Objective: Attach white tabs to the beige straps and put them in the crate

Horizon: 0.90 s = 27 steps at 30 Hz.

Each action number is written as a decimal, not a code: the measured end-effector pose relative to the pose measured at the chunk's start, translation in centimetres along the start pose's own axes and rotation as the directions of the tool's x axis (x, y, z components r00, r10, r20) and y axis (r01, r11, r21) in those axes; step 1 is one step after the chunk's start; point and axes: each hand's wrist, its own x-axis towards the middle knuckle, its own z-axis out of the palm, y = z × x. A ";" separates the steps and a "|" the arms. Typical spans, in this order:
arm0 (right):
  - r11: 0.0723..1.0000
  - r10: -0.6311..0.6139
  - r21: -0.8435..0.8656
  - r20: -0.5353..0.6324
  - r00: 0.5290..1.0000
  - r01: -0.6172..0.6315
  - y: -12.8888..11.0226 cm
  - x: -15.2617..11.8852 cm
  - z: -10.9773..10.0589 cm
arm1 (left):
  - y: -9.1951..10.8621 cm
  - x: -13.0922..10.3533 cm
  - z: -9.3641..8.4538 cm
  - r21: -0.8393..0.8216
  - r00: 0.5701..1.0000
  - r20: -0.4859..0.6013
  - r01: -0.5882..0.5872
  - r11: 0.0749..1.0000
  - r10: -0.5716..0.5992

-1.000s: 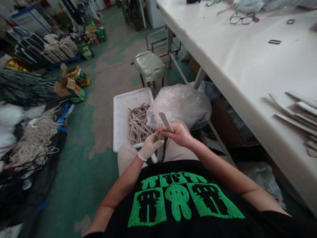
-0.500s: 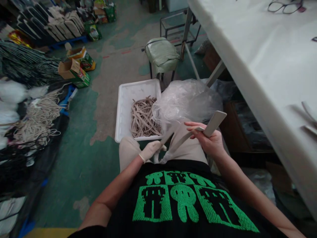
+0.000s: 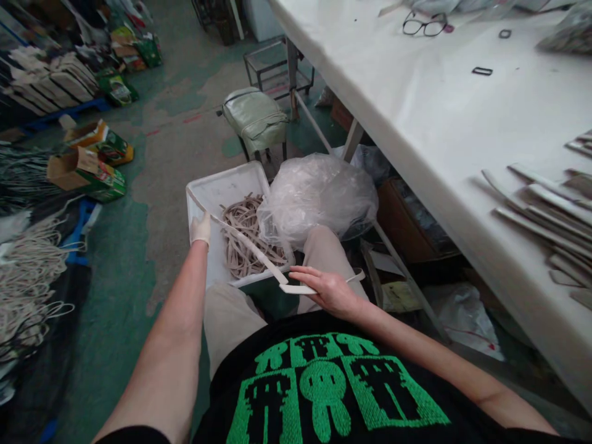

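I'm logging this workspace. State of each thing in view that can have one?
Left hand: gloved, gripping strap
Right hand: bare, holding strap
Strap: extended between hands
Bin: open, partly filled
Strips in bin: tangled
Plastic bag: puffed up
Stool: covered
Nearest green box: open
Glasses: set down

The left hand [image 3: 200,228] is held curled left of the right knee [image 3: 322,246]; the right hand [image 3: 337,292], fingers [image 3: 306,273] nearly straight, near that knee.

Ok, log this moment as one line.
left hand: gloved, gripping strap | right hand: holding strap | strap: runs between hands above bin | bin: strap pile inside
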 end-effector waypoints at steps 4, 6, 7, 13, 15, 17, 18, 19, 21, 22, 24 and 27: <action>0.999 0.050 0.021 -0.098 0.994 -0.048 2.8 -1.7 0.9 | 2.4 -1.9 6.8 0.120 0.975 0.196 -0.128 0.985 0.103; 0.995 0.085 0.059 -0.185 0.979 -0.075 4.0 -2.4 1.5 | 3.4 -3.6 11.7 0.168 0.933 0.342 -0.181 0.969 0.115; 0.993 0.110 0.077 -0.226 0.968 -0.095 4.4 -2.6 1.8 | 3.8 -4.5 14.1 0.193 0.911 0.399 -0.197 0.961 0.107; 0.978 0.188 0.146 -0.287 0.939 -0.151 5.3 -2.4 1.9 | 5.7 -7.2 24.8 0.289 0.836 0.548 -0.200 0.936 0.009; 0.971 0.213 0.170 -0.294 0.932 -0.168 5.4 -2.4 1.7 | 5.9 -7.4 25.8 0.271 0.836 0.549 -0.184 0.945 0.005; 0.966 0.223 0.198 -0.301 0.927 -0.168 5.6 -2.4 1.7 | 6.0 -7.5 25.5 0.228 0.842 0.539 -0.162 0.960 0.014; 0.962 0.229 0.217 -0.303 0.925 -0.167 5.6 -2.5 1.6 | 5.9 -7.7 24.9 0.195 0.846 0.533 -0.149 0.969 0.022; 0.956 0.238 0.240 -0.305 0.922 -0.168 5.7 -2.5 1.6 | 5.9 -7.9 24.0 0.155 0.849 0.528 -0.134 0.979 0.032; 0.937 0.275 0.299 -0.306 0.911 -0.182 5.8 -2.3 1.5 | 5.6 -8.8 21.7 0.061 0.848 0.527 -0.102 0.993 0.055; 0.918 0.307 0.343 -0.303 0.902 -0.197 5.8 -2.2 1.5 | 5.4 -9.6 20.3 0.018 0.845 0.531 -0.091 0.996 0.067; 0.850 0.404 0.468 -0.282 0.870 -0.243 5.7 -1.8 1.3 | 4.9 -11.6 17.3 -0.105 0.824 0.561 -0.031 0.994 0.085; 0.694 0.566 0.654 -0.236 0.790 -0.302 5.6 -1.1 0.8 | 3.8 -15.5 12.8 -0.315 0.737 0.671 0.180 0.932 0.085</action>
